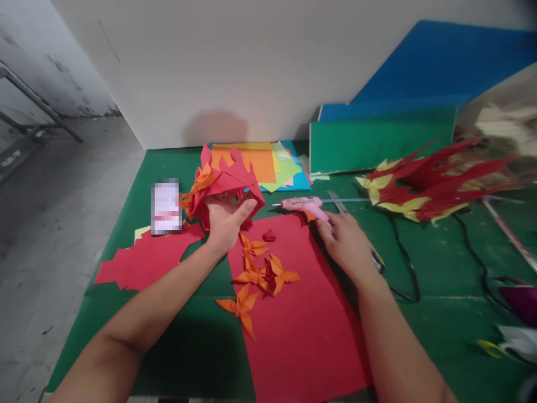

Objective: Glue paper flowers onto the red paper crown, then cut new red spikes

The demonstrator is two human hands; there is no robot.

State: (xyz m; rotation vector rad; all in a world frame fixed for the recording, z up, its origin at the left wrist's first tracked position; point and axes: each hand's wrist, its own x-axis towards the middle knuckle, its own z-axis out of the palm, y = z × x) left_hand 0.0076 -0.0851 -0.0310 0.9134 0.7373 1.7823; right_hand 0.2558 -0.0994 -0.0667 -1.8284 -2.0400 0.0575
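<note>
My left hand holds a red paper ring with pointed tips, its fingers inside the ring and the thumb on the near side. Orange folded paper flowers sit on the ring's left side. At the right, my right hand is on the handle of a pink glue gun, whose nozzle points left. Below them lies a large red sheet. On its left part are several orange paper flowers and a small dark red folded piece.
A red and yellow paper crown stands at the right, with black cables near it. Coloured sheets lie at the back. Cut red paper and a blurred white rectangle are at the left. Green board leans behind.
</note>
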